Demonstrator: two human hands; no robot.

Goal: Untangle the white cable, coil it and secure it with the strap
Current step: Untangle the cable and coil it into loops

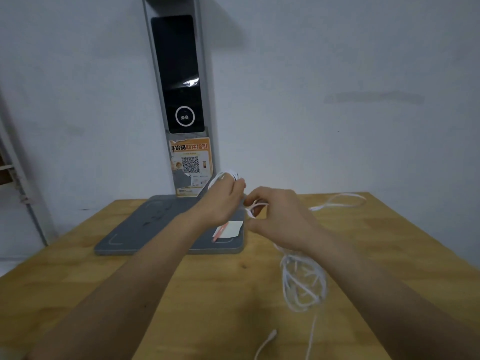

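A thin white cable point(304, 281) lies in a tangled heap on the wooden table point(207, 294), under my right forearm. One strand loops far right near the table's back edge, and a loose end with a plug point(271, 335) lies near the front. My left hand point(220, 201) is raised above the table, shut on a small coil of the cable. Beside it, my right hand point(278, 216) pinches a strand between thumb and fingers. I cannot see a strap.
A grey flat scale base point(145, 229) sits at the table's back, with a white card and pink pen point(228, 229) on it. Its upright column point(181, 87) with a dark screen and an orange QR sticker stands against the wall.
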